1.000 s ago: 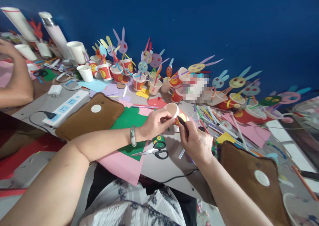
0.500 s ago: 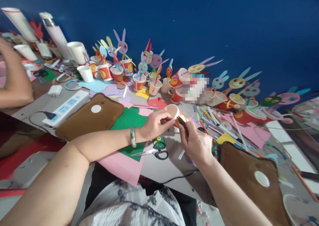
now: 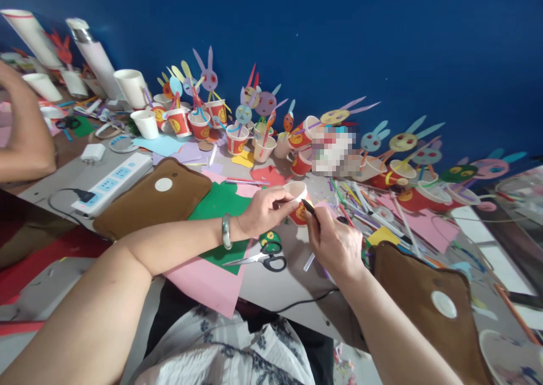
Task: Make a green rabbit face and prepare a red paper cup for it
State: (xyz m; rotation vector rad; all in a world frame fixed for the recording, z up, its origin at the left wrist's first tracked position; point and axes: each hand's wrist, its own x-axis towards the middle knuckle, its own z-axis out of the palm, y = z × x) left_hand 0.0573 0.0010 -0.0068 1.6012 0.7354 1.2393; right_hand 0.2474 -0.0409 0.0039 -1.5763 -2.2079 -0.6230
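My left hand (image 3: 271, 208), with a jade-coloured bangle on its wrist, pinches a red-and-white paper cup (image 3: 299, 215) by the rim. The cup stands close to upright above the table. From the right, my right hand (image 3: 335, 239) grips a slim black tool (image 3: 308, 206) whose pointed tip meets the cup near its rim. Its exact kind is hidden by the fingers. Below my left hand, black-handled scissors (image 3: 271, 258) lie across green paper (image 3: 223, 207) and pink paper (image 3: 212, 283).
Paper cups with rabbit-faced figures (image 3: 244, 116) line the blue wall. A brown pouch (image 3: 148, 195) and power strip (image 3: 112, 181) lie left; another brown pouch (image 3: 424, 294) lies right. Pens and straws (image 3: 369, 204) clutter the right side. Another person's arm (image 3: 27, 125) shows far left.
The cup has turned more upright and shifted slightly right and down, showing more of its red side. Both hands stay almost where they were, still holding the cup and the black tool.
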